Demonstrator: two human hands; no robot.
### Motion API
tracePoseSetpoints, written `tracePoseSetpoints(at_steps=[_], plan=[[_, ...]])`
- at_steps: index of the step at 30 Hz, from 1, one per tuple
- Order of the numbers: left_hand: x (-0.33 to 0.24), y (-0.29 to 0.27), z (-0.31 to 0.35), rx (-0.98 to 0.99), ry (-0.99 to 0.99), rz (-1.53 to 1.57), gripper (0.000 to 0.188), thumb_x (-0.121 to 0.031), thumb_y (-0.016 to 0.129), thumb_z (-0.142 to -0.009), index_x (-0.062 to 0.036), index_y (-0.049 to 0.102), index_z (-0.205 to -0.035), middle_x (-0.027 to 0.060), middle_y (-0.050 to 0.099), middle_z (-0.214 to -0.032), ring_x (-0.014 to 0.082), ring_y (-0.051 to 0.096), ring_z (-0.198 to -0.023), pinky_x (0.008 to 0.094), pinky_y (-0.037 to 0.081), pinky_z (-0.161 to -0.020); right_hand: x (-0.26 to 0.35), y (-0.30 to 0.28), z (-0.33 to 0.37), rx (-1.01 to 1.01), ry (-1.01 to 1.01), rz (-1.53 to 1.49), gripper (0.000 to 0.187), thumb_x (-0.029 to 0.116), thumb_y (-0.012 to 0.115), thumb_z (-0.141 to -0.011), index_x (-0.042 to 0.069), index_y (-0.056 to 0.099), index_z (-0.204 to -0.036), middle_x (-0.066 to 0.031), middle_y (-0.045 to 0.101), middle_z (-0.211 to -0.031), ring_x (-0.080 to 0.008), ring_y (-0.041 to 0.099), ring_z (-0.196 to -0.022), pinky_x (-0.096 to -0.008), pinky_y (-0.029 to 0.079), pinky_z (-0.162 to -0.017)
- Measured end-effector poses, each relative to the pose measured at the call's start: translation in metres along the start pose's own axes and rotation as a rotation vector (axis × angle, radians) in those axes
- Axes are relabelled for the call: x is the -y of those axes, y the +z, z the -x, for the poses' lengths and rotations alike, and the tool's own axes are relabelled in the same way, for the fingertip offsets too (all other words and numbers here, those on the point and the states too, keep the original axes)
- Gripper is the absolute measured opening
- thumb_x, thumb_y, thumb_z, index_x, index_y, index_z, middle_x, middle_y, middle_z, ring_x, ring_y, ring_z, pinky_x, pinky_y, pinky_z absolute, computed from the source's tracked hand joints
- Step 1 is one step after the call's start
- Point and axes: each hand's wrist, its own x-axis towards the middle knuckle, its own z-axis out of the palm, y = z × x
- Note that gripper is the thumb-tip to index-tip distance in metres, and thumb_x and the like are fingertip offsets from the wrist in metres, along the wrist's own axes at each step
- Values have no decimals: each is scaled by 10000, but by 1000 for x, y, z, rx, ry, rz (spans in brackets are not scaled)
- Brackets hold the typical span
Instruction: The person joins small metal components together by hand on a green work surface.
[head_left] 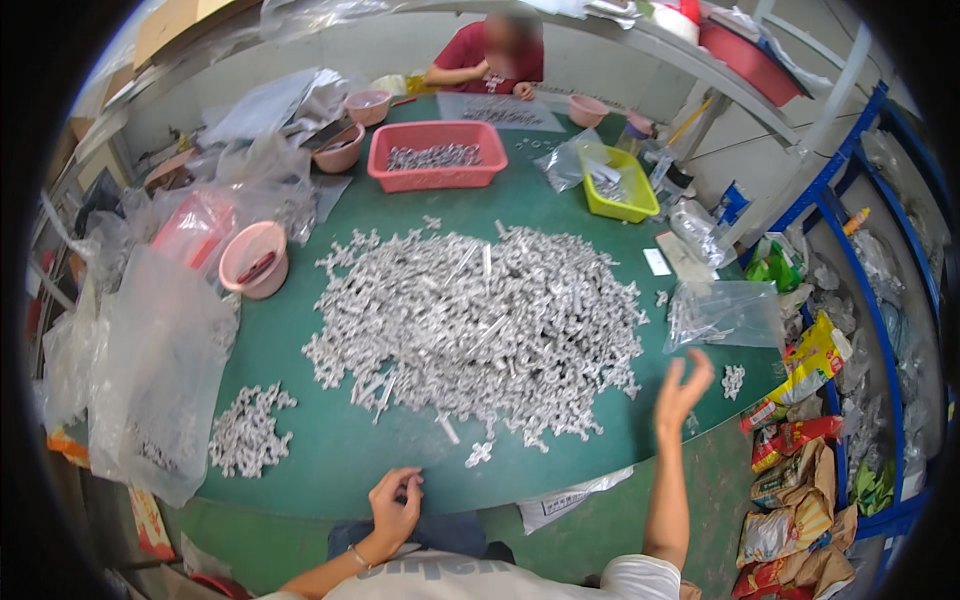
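A broad heap of small silver-grey metal parts (480,320) covers the middle of the green table (330,450). At the near edge, below the heap, my left hand (395,503) is closed with its fingers curled. Whatever it may hold is hidden. My right hand (683,392) is raised over the table's right side, fingers apart and nothing in them. Just right of it lies a small cluster of metal parts (733,381). A clear plastic bag (725,314) lies beyond that hand. Another, smaller pile of metal parts (250,430) sits at the left.
A pink basin (437,181) and a yellow-green basket (622,208), both with metal parts, stand farther back. Left are a pink bowl (253,260) and plastic sheeting (150,370). Across the table sits a person in a red shirt (465,50). Blue shelving (850,220) borders the right side.
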Motion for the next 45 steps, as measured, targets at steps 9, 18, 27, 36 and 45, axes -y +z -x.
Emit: tracePoseSetpoints(at_steps=[9, 18, 27, 36, 45], plan=[[-63, 38, -60, 436, 450, -648, 525, -178, 639, -718, -105, 436, -1197, 130, 387, -1250, 342, 242, -1230, 518, 215, -974, 162, 40, 111, 691, -195, -116, 528, 212, 634, -734, 69, 439, -1203, -228, 212, -1344, -411, 197, -1231, -468, 196, -991], [-28, 29, -78, 401, 579, -924, 477, -182, 558, -747, -93, 438, -1200, 95, 438, -1217, 265, 275, -1232, 566, 186, -966, 196, 39, 171, 710, -286, -98, 484, 150, 605, -745, -59, 409, -1134, -251, 331, -1254, -432, 220, -1217, -514, 226, -949], [-24, -25, -43, 396, 464, -784, 390, -63, 532, -753, -49, 472, -1138, 97, 459, -1178, 264, 337, -1184, 564, 187, -978, 230, 29, 201, 692, -348, -268, 387, -9, 574, -703, -20, 481, -1078, -166, 481, -1069, -340, 430, -1037, -398, 343, -888], [-27, -46, -25, 300, 361, -714, 336, -50, 558, -758, -87, 516, -1090, 94, 425, -1218, 303, 342, -1176, 540, 201, -985, 223, 34, 174, 672, -458, -380, 192, -8, 592, -675, 12, 559, -864, -94, 533, -827, -274, 500, -795, -357, 393, -649], [-36, -57, -14, 275, 290, -657, 322, -82, 579, -763, -80, 513, -1078, 120, 410, -1207, 316, 347, -1172, 524, 206, -988, 218, 36, 167, 801, -449, -282, 179, -4, 566, -701, 25, 562, -877, -98, 516, -856, -259, 479, -802, -342, 370, -689]])
